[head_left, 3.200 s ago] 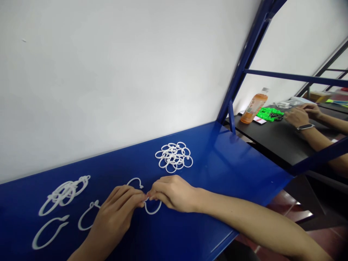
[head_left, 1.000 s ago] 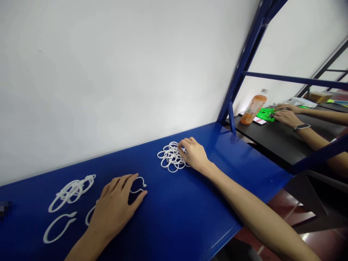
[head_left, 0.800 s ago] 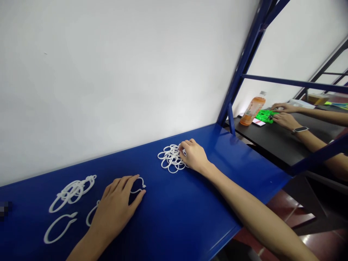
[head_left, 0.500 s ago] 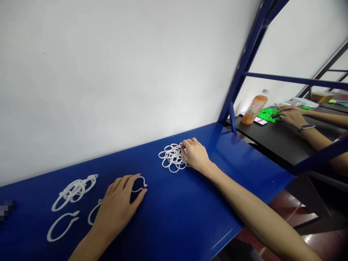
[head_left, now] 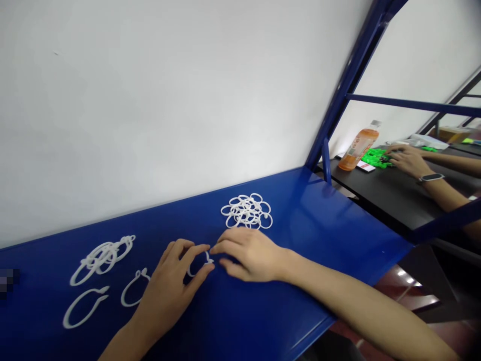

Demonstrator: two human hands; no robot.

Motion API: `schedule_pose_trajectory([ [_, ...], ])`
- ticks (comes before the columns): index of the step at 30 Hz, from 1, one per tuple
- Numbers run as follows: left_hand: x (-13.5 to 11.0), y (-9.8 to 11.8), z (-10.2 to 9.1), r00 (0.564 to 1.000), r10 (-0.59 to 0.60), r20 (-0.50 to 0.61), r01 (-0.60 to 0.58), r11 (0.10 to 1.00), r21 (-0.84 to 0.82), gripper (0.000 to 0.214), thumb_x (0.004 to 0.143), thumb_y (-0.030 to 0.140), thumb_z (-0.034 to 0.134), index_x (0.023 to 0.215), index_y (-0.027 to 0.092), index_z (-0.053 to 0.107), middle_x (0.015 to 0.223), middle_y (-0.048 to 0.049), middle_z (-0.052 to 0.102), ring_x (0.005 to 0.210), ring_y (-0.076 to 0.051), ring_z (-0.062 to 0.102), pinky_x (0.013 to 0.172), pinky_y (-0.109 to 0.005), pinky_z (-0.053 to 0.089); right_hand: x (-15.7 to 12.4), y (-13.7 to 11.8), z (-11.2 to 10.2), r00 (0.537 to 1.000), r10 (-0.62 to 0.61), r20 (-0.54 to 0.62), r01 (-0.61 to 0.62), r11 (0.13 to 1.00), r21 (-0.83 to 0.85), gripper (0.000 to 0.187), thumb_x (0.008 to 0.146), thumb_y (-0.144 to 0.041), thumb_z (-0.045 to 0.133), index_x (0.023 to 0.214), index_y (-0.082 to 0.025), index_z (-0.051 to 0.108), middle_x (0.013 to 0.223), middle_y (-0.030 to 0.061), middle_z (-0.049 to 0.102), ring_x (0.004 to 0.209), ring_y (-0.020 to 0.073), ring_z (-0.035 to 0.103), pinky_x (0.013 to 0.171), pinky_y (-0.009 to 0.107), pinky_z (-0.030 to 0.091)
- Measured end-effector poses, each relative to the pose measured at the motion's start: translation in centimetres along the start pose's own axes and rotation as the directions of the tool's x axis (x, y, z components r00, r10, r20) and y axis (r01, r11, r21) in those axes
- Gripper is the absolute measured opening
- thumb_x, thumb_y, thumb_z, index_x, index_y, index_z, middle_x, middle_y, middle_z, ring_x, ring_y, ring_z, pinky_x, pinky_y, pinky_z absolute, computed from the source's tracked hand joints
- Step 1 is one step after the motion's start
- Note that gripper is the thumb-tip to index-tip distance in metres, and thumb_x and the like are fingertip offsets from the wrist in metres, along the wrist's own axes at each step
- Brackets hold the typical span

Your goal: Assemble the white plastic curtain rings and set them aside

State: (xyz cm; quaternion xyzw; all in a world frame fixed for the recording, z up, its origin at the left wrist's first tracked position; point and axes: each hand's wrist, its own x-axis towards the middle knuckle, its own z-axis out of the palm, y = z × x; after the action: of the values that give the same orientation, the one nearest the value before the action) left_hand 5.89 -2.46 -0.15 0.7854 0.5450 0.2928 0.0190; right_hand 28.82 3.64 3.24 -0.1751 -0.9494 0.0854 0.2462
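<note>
**Left hand** (head_left: pixel 169 288), lower centre: half open, with thumb and forefinger curved in a C that pinches a white ring (head_left: pixel 208 259) lying on the blue shelf (head_left: pixel 308 220).

**Right hand** (head_left: pixel 251 253), just right of it: fingers loosely bent, fingertips (head_left: pixel 215 248) meeting the ring's right end. Whether they grip it cannot be told.

**Pile** (head_left: pixel 247 210) of rings: just above the right hand, apart from it.

**Lower left:** a linked cluster (head_left: pixel 103 254), a far open ring (head_left: pixel 84 307), and a near open ring (head_left: pixel 134 293) just beside the left hand.

**Open room:** bare shelf runs right of the pile to the post (head_left: pixel 349 80). The right forearm crosses the shelf's front edge.

**Upper right:** a co-worker's hand (head_left: pixel 409 159) over a black table (head_left: pixel 376 190).
</note>
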Motion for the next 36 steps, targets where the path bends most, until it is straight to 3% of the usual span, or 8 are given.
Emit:
schedule_pose_trajectory([
  [5, -0.1, 0.3, 0.0, 0.999, -0.029, 0.044, 0.033, 0.994, -0.108, 0.031, 0.092, 0.052, 0.055, 0.109, 0.028, 0.064, 0.1, -0.0018, 0.06, 0.092, -0.019, 0.06, 0.08, -0.033, 0.054, -0.1, -0.9, 1.1, 0.999, -0.009, 0.044, 0.006, 0.996, 0.086, 0.023, 0.103, -0.027, 0.045, 0.114, -0.014, 0.061, 0.101, 0.0073, 0.068, 0.09, 0.0168, 0.064, 0.082, 0.029, 0.054],
  [10, -0.5, -0.1, 0.5, 0.998, -0.032, 0.057, 0.038, 0.994, -0.103, 0.045, 0.081, 0.063, 0.065, 0.109, 0.028, 0.063, 0.103, -0.0016, 0.062, 0.093, -0.022, 0.062, 0.079, -0.036, 0.055, -0.2, -0.8, 1.1, 1.0, 0.009, 0.024, -0.012, 0.988, 0.155, 0.024, 0.102, -0.034, 0.051, 0.11, -0.014, 0.062, 0.099, 0.0067, 0.068, 0.087, 0.0161, 0.065, 0.077, 0.027, 0.054],
  [13, -0.5, -0.2, 0.5, 1.0, 0.012, 0.026, -0.011, 0.999, -0.039, 0.046, 0.079, 0.062, 0.068, 0.11, 0.027, 0.062, 0.104, -0.0021, 0.063, 0.097, -0.024, 0.061, 0.085, -0.04, 0.054, -0.2, -0.6, 1.2, 1.0, 0.03, -0.006, -0.028, 0.977, 0.214, 0.019, 0.102, -0.029, 0.051, 0.107, -0.014, 0.062, 0.1, 0.007, 0.068, 0.088, 0.0157, 0.065, 0.077, 0.027, 0.055],
  [18, -0.2, 0.0, 0.2, 0.995, 0.095, -0.023, -0.093, 0.994, 0.061, 0.037, 0.09, 0.046, 0.06, 0.122, 0.028, 0.059, 0.114, -0.003, 0.065, 0.106, -0.023, 0.062, 0.094, -0.04, 0.05, -0.3, 0.0, 1.3, 0.994, 0.078, -0.073, -0.053, 0.953, 0.297, 0.015, 0.102, -0.024, 0.05, 0.106, -0.015, 0.062, 0.1, 0.0069, 0.068, 0.089, 0.0156, 0.065, 0.081, 0.028, 0.056],
  [23, 0.0, 0.3, -0.1, 0.971, 0.225, -0.082, -0.213, 0.968, 0.134, 0.036, 0.089, 0.046, 0.064, 0.117, 0.023, 0.06, 0.104, -0.003, 0.07, 0.099, -0.022, 0.064, 0.093, -0.038, 0.047, -0.4, 0.2, 1.5, 0.991, 0.108, -0.078, -0.069, 0.918, 0.39, 0.014, 0.101, -0.025, 0.053, 0.107, -0.016, 0.062, 0.103, 0.007, 0.068, 0.092, 0.0155, 0.066, 0.083, 0.028, 0.055],
  [28, 0.1, 0.9, -0.3, 0.944, 0.316, -0.094, -0.305, 0.945, 0.118, 0.032, 0.089, 0.044, 0.066, 0.112, 0.021, 0.062, 0.097, -0.0031, 0.071, 0.092, -0.021, 0.064, 0.089, -0.037, 0.046, -0.4, -0.1, 1.6, 0.983, 0.179, -0.046, -0.136, 0.869, 0.476, 0.015, 0.094, -0.031, 0.066, 0.097, -0.018, 0.059, 0.088, 0.0028, 0.068, 0.076, 0.0139, 0.065, 0.069, 0.025, 0.052],
  [36, 0.1, 1.2, 0.0, 0.932, 0.35, -0.092, -0.345, 0.937, 0.059, 0.027, 0.09, 0.042, 0.065, 0.107, 0.021, 0.064, 0.093, -0.003, 0.07, 0.087, -0.019, 0.063, 0.084, -0.034, 0.049, -0.4, -0.4, 1.5, 0.992, 0.101, -0.081, -0.051, 0.879, 0.474, 0.014, 0.1, -0.025, 0.055, 0.087, -0.019, 0.055, 0.081, 0.0014, 0.068, 0.075, 0.0135, 0.064, 0.072, 0.025, 0.051],
])
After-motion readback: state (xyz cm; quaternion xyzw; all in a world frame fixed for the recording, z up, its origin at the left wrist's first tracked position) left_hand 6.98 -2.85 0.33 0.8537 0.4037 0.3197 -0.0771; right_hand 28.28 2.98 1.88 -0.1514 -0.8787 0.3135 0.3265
